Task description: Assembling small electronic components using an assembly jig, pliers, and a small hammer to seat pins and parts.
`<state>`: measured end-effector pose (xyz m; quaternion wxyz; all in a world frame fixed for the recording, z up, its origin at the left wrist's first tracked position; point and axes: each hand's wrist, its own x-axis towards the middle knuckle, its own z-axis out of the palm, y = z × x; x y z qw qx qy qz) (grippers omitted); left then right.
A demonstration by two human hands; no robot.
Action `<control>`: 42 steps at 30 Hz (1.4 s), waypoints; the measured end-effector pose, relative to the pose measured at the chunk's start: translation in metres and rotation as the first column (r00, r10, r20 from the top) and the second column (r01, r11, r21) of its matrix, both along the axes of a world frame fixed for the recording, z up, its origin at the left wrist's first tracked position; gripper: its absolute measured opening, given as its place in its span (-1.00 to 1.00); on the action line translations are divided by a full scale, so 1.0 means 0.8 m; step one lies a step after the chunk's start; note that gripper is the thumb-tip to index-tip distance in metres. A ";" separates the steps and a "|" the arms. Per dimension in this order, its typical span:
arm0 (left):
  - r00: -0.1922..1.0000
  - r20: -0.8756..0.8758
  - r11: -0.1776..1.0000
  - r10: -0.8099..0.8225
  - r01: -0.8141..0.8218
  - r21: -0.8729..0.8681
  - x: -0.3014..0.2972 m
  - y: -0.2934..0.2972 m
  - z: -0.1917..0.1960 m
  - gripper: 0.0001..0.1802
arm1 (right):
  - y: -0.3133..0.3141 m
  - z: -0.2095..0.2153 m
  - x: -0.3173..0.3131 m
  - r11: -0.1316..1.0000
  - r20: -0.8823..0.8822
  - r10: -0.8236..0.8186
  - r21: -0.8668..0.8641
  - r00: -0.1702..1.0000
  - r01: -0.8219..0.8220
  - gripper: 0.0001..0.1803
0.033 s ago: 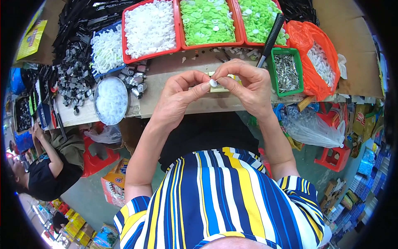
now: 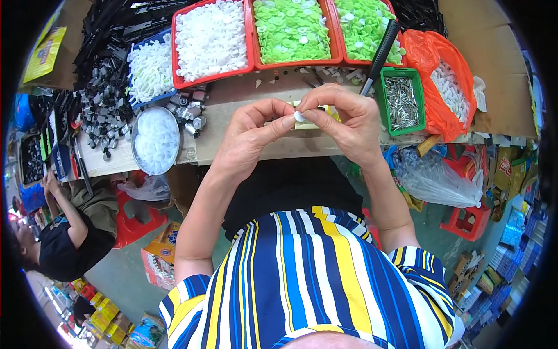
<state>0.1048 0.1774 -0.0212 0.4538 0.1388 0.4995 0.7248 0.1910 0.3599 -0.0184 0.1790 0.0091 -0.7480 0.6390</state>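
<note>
Over the near edge of the workbench [image 2: 244, 150], my left hand [image 2: 251, 129] and my right hand [image 2: 349, 123] meet fingertip to fingertip. Both pinch a small round white plastic piece [image 2: 299, 117], my left from its left side and my right from above and the right. My fingers cover part of it, and whether another small part is joined to it cannot be made out. Just behind my fingers lies a pale yellow block [image 2: 317, 125], partly hidden by my right hand.
Red trays hold white pieces [image 2: 210, 41] and green discs [image 2: 289, 32]. A green box of metal pins [image 2: 402, 102] and an orange bag [image 2: 427, 52] stand right, beside a black-handled tool [image 2: 382, 51]. Left are a bowl of translucent pieces [image 2: 156, 139], metal parts [image 2: 104, 96] and a co-worker [image 2: 75, 238].
</note>
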 end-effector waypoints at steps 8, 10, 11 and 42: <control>0.991 0.053 0.990 0.124 -0.120 -0.078 0.003 -0.006 -0.007 -0.81 | -0.022 0.003 0.001 0.991 0.052 -0.096 -0.089 0.994 0.100 -0.88; 0.987 0.055 0.985 0.153 -0.148 -0.083 0.009 -0.004 -0.010 -0.80 | -0.019 -0.003 0.003 0.953 -0.127 -0.089 0.278 0.988 0.121 -0.85; 0.984 0.058 0.983 0.169 -0.163 -0.089 0.013 -0.003 -0.011 -0.79 | -0.021 -0.011 0.004 0.943 -0.161 -0.090 0.304 0.983 0.136 -0.85; -0.074 -0.986 0.893 -0.151 -0.439 -0.104 0.018 -0.040 -0.065 -0.59 | -0.026 -0.058 -0.031 0.854 -0.066 -0.003 0.519 0.998 0.037 -0.86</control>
